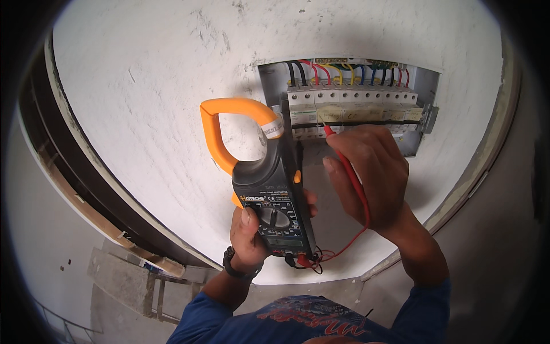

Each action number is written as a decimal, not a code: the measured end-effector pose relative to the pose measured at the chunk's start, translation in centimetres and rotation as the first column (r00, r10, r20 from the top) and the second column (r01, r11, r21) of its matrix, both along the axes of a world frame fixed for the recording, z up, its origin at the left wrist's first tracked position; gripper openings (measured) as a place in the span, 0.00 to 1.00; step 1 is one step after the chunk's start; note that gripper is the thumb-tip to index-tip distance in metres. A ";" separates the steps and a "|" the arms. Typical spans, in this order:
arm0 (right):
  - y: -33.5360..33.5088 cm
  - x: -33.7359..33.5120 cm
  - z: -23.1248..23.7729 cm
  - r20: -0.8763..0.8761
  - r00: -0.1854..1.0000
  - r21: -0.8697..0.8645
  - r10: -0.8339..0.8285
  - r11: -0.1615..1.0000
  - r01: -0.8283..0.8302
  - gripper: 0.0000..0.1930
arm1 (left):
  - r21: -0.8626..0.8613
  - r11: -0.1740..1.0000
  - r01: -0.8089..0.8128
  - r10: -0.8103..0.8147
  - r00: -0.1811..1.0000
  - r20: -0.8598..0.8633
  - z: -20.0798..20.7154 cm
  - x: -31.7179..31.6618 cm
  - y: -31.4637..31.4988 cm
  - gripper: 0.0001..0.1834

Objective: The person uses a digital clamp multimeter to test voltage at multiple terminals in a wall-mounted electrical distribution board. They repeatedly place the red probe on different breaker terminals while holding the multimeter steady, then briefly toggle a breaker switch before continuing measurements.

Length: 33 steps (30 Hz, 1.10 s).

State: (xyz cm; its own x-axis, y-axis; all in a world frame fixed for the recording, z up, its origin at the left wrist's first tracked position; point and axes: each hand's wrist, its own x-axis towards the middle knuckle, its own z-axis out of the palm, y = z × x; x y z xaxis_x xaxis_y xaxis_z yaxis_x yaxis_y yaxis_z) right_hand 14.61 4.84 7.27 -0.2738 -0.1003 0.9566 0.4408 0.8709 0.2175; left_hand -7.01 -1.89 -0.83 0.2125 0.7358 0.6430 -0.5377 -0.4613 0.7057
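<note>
My left hand (pixel 247 238) is wrapped round the lower body of a black and orange clamp meter (pixel 269 195), thumb beside its dial. The meter's orange jaw (pixel 213 135) is closed and has no wire in it. In my right hand (pixel 378 172) is a red test probe (pixel 350 171), pinched like a pen. Its tip points at the row of white circuit breakers (pixel 349 97); whether it touches them I cannot tell. A slim black piece (pixel 299 150), partly hidden behind the meter, stands below the breakers' left end; it looks like the black probe.
The breakers sit in a metal box (pixel 427 86) recessed in a white plastered wall (pixel 149 114). Black, red, yellow and blue wires (pixel 321 71) enter them from above. Red and black leads (pixel 344 249) loop from the meter's base. A dark frame (pixel 86 166) and a rough wooden stand (pixel 123 278) are at left.
</note>
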 end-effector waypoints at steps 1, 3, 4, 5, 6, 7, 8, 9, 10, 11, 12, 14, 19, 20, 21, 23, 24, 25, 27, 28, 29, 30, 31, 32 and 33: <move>0.5 -0.3 0.6 0.004 1.000 0.014 0.003 1.000 -0.003 0.15 | 0.003 1.000 0.003 -0.003 1.000 0.003 0.0 0.0 0.1 0.50; 1.3 -1.1 1.7 0.015 1.000 0.050 -0.002 0.999 0.001 0.14 | 0.015 1.000 -0.005 0.005 1.000 0.008 0.1 0.0 0.0 0.50; 1.4 -1.4 2.0 0.025 1.000 0.042 -0.010 0.999 0.009 0.13 | 0.009 1.000 -0.002 0.002 1.000 0.001 0.1 -0.1 0.0 0.50; 1.5 -1.7 2.2 0.027 1.000 0.034 0.001 0.999 -0.002 0.13 | 0.004 1.000 0.001 -0.001 1.000 -0.005 0.2 -0.1 0.0 0.50; 1.5 -1.9 2.2 0.034 0.999 0.000 0.006 1.000 -0.006 0.12 | -0.001 1.000 0.002 -0.002 1.000 -0.007 0.2 -0.2 0.0 0.50; 1.6 -2.1 2.3 0.046 0.999 -0.044 0.006 0.999 -0.004 0.12 | -0.002 1.000 0.012 -0.012 1.000 -0.009 0.3 -0.2 0.0 0.50; 1.8 -2.2 2.3 0.050 0.999 -0.036 0.005 0.999 -0.003 0.12 | -0.007 1.000 0.020 -0.020 1.000 -0.008 0.4 -0.2 0.0 0.51; 2.1 -2.4 2.3 0.057 0.998 -0.040 -0.001 0.999 0.003 0.12 | -0.013 0.999 0.029 -0.029 1.000 -0.008 0.5 -0.2 -0.1 0.51; 2.3 -2.5 2.3 0.061 0.998 -0.044 -0.003 0.999 0.006 0.13 | -0.020 0.999 0.030 -0.030 0.999 -0.019 0.7 -0.2 -0.1 0.51; 2.7 -2.7 2.3 0.050 0.999 -0.014 -0.005 1.000 0.006 0.13 | -0.030 0.999 0.030 -0.031 0.999 -0.028 0.8 -0.2 -0.2 0.52; 3.0 -2.8 2.3 0.037 0.999 0.014 -0.001 1.000 0.001 0.13 | -0.035 0.999 0.032 -0.033 0.999 -0.032 1.0 -0.1 -0.3 0.52; 3.4 -3.0 2.5 0.031 0.999 0.053 -0.011 0.999 0.010 0.13 | -0.082 0.996 -0.020 0.016 0.999 -0.051 1.2 0.1 -0.6 0.51; 2.8 -2.9 2.8 0.075 0.994 0.005 -0.078 0.997 0.078 0.10 | -0.122 0.989 -0.087 0.076 0.993 -0.088 1.7 0.4 -1.3 0.53; 2.7 -2.9 3.0 0.083 0.993 0.005 -0.083 0.997 0.083 0.10 | -0.122 0.989 -0.084 0.072 0.993 -0.098 1.8 0.3 -1.4 0.53; 2.7 -3.0 3.1 0.091 0.992 0.003 -0.088 0.996 0.088 0.10 | -0.125 0.990 -0.072 0.060 0.994 -0.097 1.8 0.2 -1.4 0.53; 2.7 -3.1 3.4 0.090 0.992 0.021 -0.091 0.996 0.089 0.09 | -0.120 0.989 -0.090 0.076 0.990 -0.115 1.9 0.2 -1.5 0.53; 2.9 -3.3 3.6 0.082 0.993 0.046 -0.087 0.995 0.084 0.09 | -0.113 0.990 -0.090 0.078 0.991 -0.112 1.9 0.2 -1.5 0.52; 2.9 -3.3 3.7 0.075 0.994 0.066 -0.080 0.995 0.075 0.10 | -0.095 0.989 -0.111 0.098 0.986 -0.135 1.9 0.3 -1.5 0.52; 2.9 -3.3 3.9 0.091 0.992 0.066 -0.082 0.995 0.076 0.09 | -0.058 0.989 -0.139 0.127 0.977 -0.171 2.0 0.3 -1.5 0.53; 2.8 -3.3 3.9 0.094 0.992 0.061 -0.080 0.995 0.074 0.08 | -0.056 0.989 -0.137 0.125 0.976 -0.177 2.1 0.3 -1.5 0.53; 2.8 -3.3 4.0 0.097 0.992 0.061 -0.077 0.996 0.071 0.08 | -0.060 0.990 -0.130 0.117 0.977 -0.180 2.1 0.3 -1.5 0.53; 2.8 -3.3 4.1 0.098 0.993 0.061 -0.071 0.996 0.065 0.08 | -0.074 0.990 -0.123 0.109 0.978 -0.177 2.2 0.3 -1.5 0.54; 2.7 -3.3 4.1 0.097 0.993 0.058 -0.064 0.997 0.059 0.08 | -0.063 0.991 -0.119 0.106 0.978 -0.178 2.2 0.3 -1.5 0.54; 2.7 -3.3 4.2 0.103 0.992 0.060 -0.073 0.996 0.067 0.08 | -0.065 0.991 -0.115 0.102 0.980 -0.174 2.3 0.3 -1.5 0.54; 2.6 -3.3 4.2 0.108 0.991 0.061 -0.081 0.995 0.075 0.08 | -0.081 0.991 -0.110 0.095 0.982 -0.165 2.3 0.3 -1.5 0.55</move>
State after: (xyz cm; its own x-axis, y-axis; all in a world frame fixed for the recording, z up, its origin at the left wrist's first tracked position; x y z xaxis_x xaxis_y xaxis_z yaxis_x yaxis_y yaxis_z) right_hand 11.29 7.45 11.50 -0.3863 -0.1275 0.9135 0.4777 0.8196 0.3164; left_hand -6.74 -3.40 1.42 0.2283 0.8118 0.5375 -0.3672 -0.4395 0.8197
